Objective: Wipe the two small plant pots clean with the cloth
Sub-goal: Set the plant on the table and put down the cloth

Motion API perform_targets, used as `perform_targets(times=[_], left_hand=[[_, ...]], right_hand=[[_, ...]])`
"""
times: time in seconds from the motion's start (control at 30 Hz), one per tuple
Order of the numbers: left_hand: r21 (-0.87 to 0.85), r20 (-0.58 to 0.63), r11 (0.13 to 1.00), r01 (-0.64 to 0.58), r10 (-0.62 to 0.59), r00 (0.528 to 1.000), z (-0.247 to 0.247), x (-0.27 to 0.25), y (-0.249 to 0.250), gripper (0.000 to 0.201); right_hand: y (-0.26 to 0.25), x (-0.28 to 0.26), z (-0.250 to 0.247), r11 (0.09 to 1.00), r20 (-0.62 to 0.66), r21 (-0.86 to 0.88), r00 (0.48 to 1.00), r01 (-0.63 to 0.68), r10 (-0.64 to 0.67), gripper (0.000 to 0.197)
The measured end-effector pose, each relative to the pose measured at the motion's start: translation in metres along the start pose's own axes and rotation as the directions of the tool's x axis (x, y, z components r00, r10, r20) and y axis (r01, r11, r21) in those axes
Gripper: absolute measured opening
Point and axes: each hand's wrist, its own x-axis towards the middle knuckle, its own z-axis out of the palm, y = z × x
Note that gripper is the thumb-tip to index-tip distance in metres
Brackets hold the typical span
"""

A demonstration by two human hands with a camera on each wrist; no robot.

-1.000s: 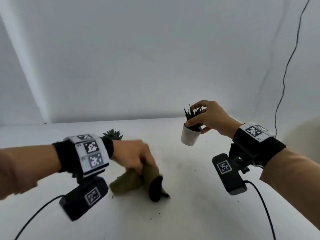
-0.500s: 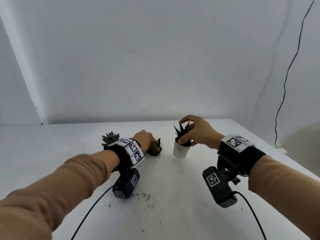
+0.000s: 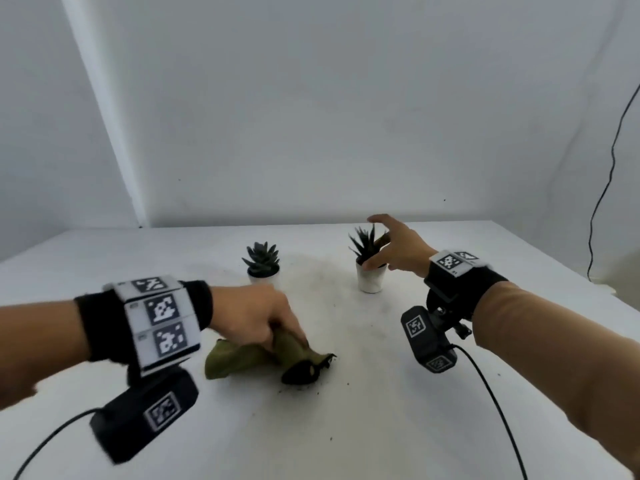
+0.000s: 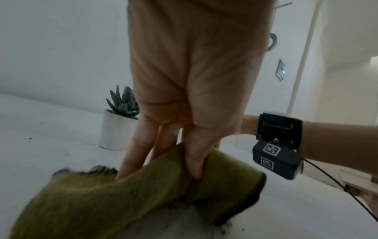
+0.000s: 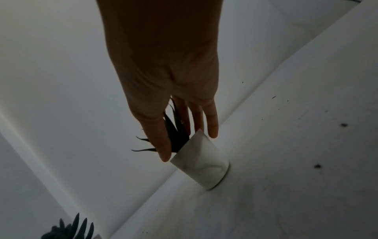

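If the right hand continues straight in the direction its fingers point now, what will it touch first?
Most likely the spiky plant and the rim of its white pot: the open right hand hovers right at them, thumb already near the rim. Actual contact is unclear.

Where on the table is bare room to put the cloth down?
Bare table lies in front of the cloth, near the person, and far left of the left pot. Crowded: between that pot and the right pot, with both hands close.
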Motion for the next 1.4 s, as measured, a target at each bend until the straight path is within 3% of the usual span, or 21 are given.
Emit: perform_targets(times=[0.13, 0.23, 0.33, 0.47, 0.57, 0.7, 0.77, 0.87, 0.97, 1.13, 1.33, 1.4], left_hand=[[0.024, -0.32, 0.999, 0.04, -0.03, 0.947, -0.017, 0.014, 0.01, 0.037], [0.05, -0.473, 0.997, 0.054, -0.024, 0.881, -0.029, 0.041, 0.025, 0.026], [0.031, -0.537, 0.999, -0.028, 0.04, 0.842, -0.034, 0.069, 0.042, 0.027], [0.129, -0.506, 0.989, -0.067, 0.124, 0.853, -0.029, 0.11, 0.062, 0.033], [0.196, -0.47, 0.977, -0.079, 0.164, 0.867, -0.018, 0.138, 0.069, 0.032], [0.228, -0.357, 0.972, -0.056, 0.137, 0.924, 0.0, 0.161, 0.074, 0.036], [0.291, -0.299, 0.949, -0.116, 0.206, 0.932, 0.009, 0.159, 0.078, 0.034], [0.333, -0.237, 0.922, -0.197, 0.284, 0.929, 0.008, 0.138, 0.078, 0.031], [0.281, -0.158, 0.935, -0.214, 0.266, 0.951, 0.0, 0.107, 0.065, 0.038], [0.193, -0.087, 0.969, -0.156, 0.175, 0.981, 0.009, 0.043, 0.04, 0.037], [0.052, 0.037, 0.997, -0.056, 0.055, 0.998, 0.027, -0.031, 0.017, 0.048], [0.027, 0.133, 1.0, -0.015, 0.011, 0.991, 0.026, -0.05, 0.011, 0.049]], right_hand=[[-0.007, -0.008, -0.012, 0.999, -0.042, 0.007, 0.998, -0.049, 0.049, 0.098], [-0.017, -0.015, -0.025, 0.997, -0.07, 0.025, 0.995, -0.068, 0.069, 0.075], [-0.023, -0.024, -0.041, 0.997, -0.118, 0.025, 0.99, -0.071, 0.073, 0.049], [-0.027, -0.042, -0.062, 0.998, -0.125, 0.03, 0.99, -0.054, 0.057, 0.036], [-0.026, -0.056, -0.071, 0.994, 0.027, -0.073, 0.997, -0.076, 0.078, 0.033], [-0.014, -0.069, -0.069, 0.949, 0.253, -0.285, 0.944, -0.134, 0.21, 0.045], [-0.007, -0.074, -0.058, 0.923, 0.277, -0.368, 0.933, -0.117, 0.229, 0.049], [-0.004, -0.084, -0.036, 0.887, 0.297, -0.459, 0.932, -0.049, 0.205, 0.023], [-0.015, -0.091, -0.014, 0.928, 0.343, -0.371, 0.925, -0.027, 0.164, 0.023], [-0.048, -0.098, 0.032, 0.989, 0.606, -0.131, 0.785, -0.065, 0.131, 0.03], [-0.086, -0.107, 0.081, 0.997, 0.832, -0.055, 0.55, -0.045, 0.071, 0.027], [-0.095, -0.107, 0.091, 0.999, 0.852, -0.045, 0.522, -0.018, 0.048, 0.027]])
